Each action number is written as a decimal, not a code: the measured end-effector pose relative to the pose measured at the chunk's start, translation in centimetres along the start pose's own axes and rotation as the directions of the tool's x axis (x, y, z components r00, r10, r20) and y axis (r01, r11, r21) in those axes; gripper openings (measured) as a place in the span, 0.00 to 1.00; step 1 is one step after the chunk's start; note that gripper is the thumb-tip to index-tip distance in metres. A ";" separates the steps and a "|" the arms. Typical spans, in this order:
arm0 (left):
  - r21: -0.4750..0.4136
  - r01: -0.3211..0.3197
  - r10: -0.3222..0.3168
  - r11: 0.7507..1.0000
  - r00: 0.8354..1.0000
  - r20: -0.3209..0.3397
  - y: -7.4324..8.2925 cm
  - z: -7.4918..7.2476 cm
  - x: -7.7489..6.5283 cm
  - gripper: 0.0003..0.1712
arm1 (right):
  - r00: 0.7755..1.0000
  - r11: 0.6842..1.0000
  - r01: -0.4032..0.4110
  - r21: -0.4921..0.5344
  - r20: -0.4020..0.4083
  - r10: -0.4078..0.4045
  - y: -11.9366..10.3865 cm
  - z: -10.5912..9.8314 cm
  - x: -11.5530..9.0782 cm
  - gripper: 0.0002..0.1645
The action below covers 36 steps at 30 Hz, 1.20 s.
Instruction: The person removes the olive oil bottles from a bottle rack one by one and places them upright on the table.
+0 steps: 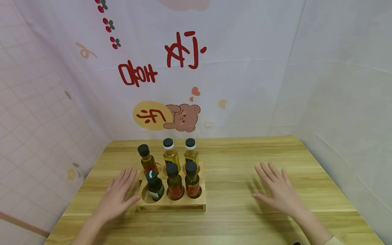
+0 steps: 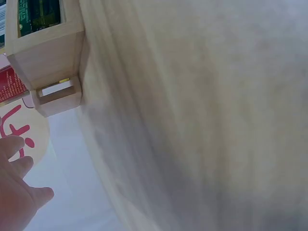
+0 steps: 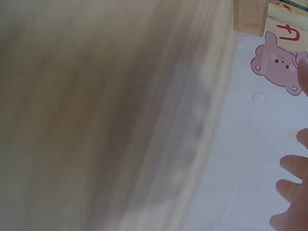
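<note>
A two-step wooden rack stands on the table, holding several small bottles. Its front row has a dark green bottle leaning in its hole, plus two black-capped bottles with red labels. Behind them are a black-capped bottle, tilted, and two bottles of yellow oil. My left hand hovers beside the rack's left side, fingers spread, holding nothing. Well to the right of the rack, my right hand is held over the table with its fingers spread, also holding nothing.
The wood-grain table runs back to a white printed cloth with a bear, hearts and red characters. Cloth also hangs along the left and right sides. A small dark object shows at the bottom edge near the right forearm.
</note>
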State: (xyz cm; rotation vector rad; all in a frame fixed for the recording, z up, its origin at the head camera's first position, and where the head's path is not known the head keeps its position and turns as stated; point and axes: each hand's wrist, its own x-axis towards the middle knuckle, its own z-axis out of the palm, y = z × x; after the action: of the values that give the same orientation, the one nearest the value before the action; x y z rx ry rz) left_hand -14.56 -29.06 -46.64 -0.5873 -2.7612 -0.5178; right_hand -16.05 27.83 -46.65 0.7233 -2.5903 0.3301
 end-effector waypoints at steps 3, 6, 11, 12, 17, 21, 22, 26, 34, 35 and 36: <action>-0.041 0.011 -0.012 0.999 1.000 -0.029 0.2 0.0 -0.2 0.52 | 0.999 0.997 -0.021 0.073 -0.039 0.024 -0.3 0.6 0.1 0.56; -0.084 0.028 -0.033 0.996 0.998 -0.058 0.3 0.2 -0.4 0.51 | 0.996 0.988 -0.034 0.152 -0.079 0.047 -0.6 1.1 0.2 0.54; -0.167 0.068 -0.084 0.984 0.992 -0.091 0.5 0.8 -0.6 0.50 | 0.986 0.959 -0.028 0.283 -0.148 0.072 -1.5 2.1 0.6 0.52; -0.183 0.073 -0.093 0.980 0.991 -0.101 0.5 0.9 -0.7 0.50 | 0.984 0.952 -0.022 0.306 -0.162 0.074 -1.7 2.3 0.8 0.51; -0.284 0.078 -0.126 0.956 0.980 -0.156 0.5 1.2 -0.7 0.49 | 0.975 0.927 0.010 0.374 -0.210 0.075 -3.0 2.8 1.8 0.50; -0.396 0.040 -0.112 0.917 0.981 -0.161 0.5 1.4 -0.7 0.48 | 0.970 0.901 0.009 0.434 -0.222 0.097 -4.1 3.0 2.5 0.48; -0.429 0.033 -0.109 0.903 0.982 -0.154 0.5 1.5 -0.7 0.48 | 0.970 0.894 0.007 0.448 -0.221 0.103 -4.4 3.0 2.6 0.47; -0.546 0.040 -0.113 0.837 0.989 -0.101 0.4 1.7 -0.7 0.47 | 0.969 0.881 0.008 0.473 -0.222 0.110 -5.3 3.4 3.3 0.46; -0.632 0.119 -0.153 0.766 0.988 0.001 0.5 1.8 -0.7 0.46 | 0.979 0.838 -0.026 0.545 -0.156 0.132 -7.0 4.4 4.0 0.45; -0.637 0.128 -0.156 0.761 0.988 0.012 0.5 1.9 -0.7 0.45 | 0.981 0.832 -0.030 0.554 -0.145 0.132 -7.3 4.5 4.1 0.44; -0.641 0.135 -0.156 0.755 0.987 0.024 0.6 1.9 -0.7 0.45 | 0.982 0.826 -0.031 0.562 -0.136 0.129 -7.5 4.6 4.2 0.44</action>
State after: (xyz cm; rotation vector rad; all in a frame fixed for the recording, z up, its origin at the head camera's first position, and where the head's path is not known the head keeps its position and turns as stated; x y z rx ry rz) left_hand -14.06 -28.07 -48.42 -0.4824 -2.5618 -1.5332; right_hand -16.85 18.19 -47.94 0.7297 -2.3651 1.1634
